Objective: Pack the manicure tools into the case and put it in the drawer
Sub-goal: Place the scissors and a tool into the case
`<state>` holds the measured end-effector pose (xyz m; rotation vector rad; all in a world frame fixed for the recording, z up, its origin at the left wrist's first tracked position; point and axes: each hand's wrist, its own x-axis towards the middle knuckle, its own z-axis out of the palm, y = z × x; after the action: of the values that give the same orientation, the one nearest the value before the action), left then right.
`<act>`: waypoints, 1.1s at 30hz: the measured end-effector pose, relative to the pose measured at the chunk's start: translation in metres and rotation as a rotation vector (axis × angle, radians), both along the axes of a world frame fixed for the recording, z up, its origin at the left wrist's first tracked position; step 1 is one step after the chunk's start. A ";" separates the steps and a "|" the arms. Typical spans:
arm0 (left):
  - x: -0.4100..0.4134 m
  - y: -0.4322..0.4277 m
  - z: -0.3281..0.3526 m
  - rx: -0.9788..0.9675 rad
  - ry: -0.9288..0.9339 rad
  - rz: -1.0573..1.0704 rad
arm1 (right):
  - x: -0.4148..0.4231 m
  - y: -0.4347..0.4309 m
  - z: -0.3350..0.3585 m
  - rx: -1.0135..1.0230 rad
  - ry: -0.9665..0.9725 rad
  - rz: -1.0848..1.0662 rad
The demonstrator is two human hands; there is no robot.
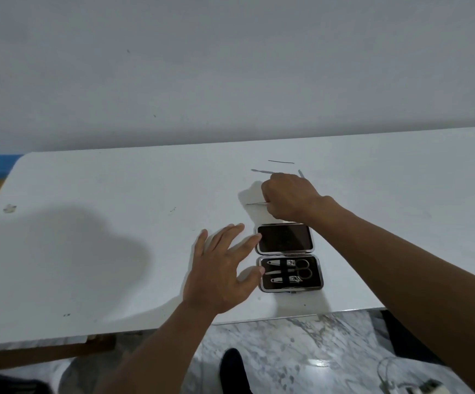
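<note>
White table [88, 223] carries the black case [287, 253], which lies open and flat near the front edge, lid away from the person and tray nearer, with scissors [301, 270], two clippers [280, 263] and another small piece strapped in the tray. The left hand [219, 277] is spread with straight fingers, fingertips touching the case's left side, while the right hand [287, 197], just beyond the lid, is curled and pinches a thin tool [254, 203] whose tip points left, low over the table. Three more slim tools [262, 171] lie loose past the right hand, apart from one another.
</note>
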<state>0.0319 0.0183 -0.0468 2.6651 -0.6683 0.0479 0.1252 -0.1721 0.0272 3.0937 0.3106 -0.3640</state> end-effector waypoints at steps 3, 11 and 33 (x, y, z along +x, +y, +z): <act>0.000 -0.001 0.000 -0.012 -0.008 0.008 | -0.005 -0.004 0.000 -0.001 0.011 -0.008; -0.001 -0.001 -0.001 -0.002 -0.037 0.010 | -0.043 -0.025 0.001 0.072 -0.079 -0.051; 0.002 0.001 -0.011 0.016 -0.051 0.012 | -0.111 -0.071 -0.008 0.023 -0.165 -0.086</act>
<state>0.0337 0.0194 -0.0582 2.6912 -0.6714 0.1150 0.0141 -0.2435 0.0189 3.1394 0.1805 -0.1047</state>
